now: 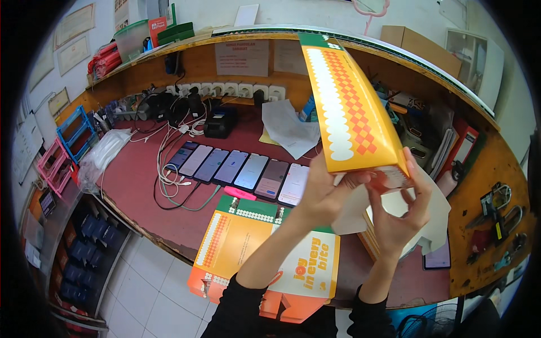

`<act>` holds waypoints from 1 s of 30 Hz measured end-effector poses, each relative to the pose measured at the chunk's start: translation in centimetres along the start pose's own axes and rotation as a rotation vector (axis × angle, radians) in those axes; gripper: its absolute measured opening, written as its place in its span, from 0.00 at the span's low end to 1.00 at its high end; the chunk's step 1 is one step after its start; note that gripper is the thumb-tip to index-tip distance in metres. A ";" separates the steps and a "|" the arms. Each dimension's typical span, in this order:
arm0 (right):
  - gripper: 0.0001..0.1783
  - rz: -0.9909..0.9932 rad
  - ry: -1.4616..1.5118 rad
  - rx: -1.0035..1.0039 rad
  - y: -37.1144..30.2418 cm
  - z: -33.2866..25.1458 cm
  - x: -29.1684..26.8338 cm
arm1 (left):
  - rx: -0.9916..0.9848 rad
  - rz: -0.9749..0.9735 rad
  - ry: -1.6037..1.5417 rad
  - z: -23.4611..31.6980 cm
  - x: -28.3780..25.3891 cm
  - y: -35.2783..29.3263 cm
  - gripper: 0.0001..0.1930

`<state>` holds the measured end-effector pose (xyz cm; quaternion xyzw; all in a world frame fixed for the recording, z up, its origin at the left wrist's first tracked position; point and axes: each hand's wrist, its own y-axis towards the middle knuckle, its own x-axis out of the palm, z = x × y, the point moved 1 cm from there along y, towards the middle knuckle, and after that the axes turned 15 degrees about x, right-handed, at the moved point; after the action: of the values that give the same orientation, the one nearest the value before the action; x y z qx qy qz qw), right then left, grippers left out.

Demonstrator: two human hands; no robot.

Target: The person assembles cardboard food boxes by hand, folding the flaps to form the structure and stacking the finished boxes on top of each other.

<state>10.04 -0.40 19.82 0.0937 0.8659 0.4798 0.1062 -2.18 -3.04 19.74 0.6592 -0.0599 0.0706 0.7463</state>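
Note:
A tall yellow and orange cardboard box (pixel 352 107) with a green top end is raised upright in front of me, its lower end toward me. My left hand (pixel 327 197) is closed on its lower left edge. My right hand (pixel 403 211) is closed on the lower right edge, thumb and fingers curled around the bottom flaps. Part of the flaps is hidden behind the fingers. Below my left forearm a flattened cardboard box (pixel 231 242) in green, yellow, white and orange overhangs the front table edge. Another carton with pale open flaps (pixel 434 217) stands behind my right hand.
Several phones (pixel 214 165) lie in a row on the dark red table (pixel 132 174), with a pink marker (pixel 239 193) in front. Cables (pixel 169 152) tangle at the left, near a row of sockets (pixel 231 89). Padlocks (pixel 499 222) hang at the right.

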 end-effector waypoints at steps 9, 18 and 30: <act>0.37 -0.007 0.100 0.101 -0.9 0.2 0.8 | -0.289 0.053 -0.344 -2.1 1.0 -1.3 0.26; 0.36 0.004 0.067 0.038 -0.8 0.4 1.1 | 0.076 0.299 0.047 -0.3 2.0 0.2 0.48; 0.41 0.047 0.094 0.174 1.5 2.1 -3.0 | -0.271 -0.219 0.035 0.3 0.5 2.1 0.34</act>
<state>13.61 1.24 20.32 0.1002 0.9059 0.4090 0.0453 -2.03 -3.11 21.91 0.5539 0.0163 -0.0081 0.8324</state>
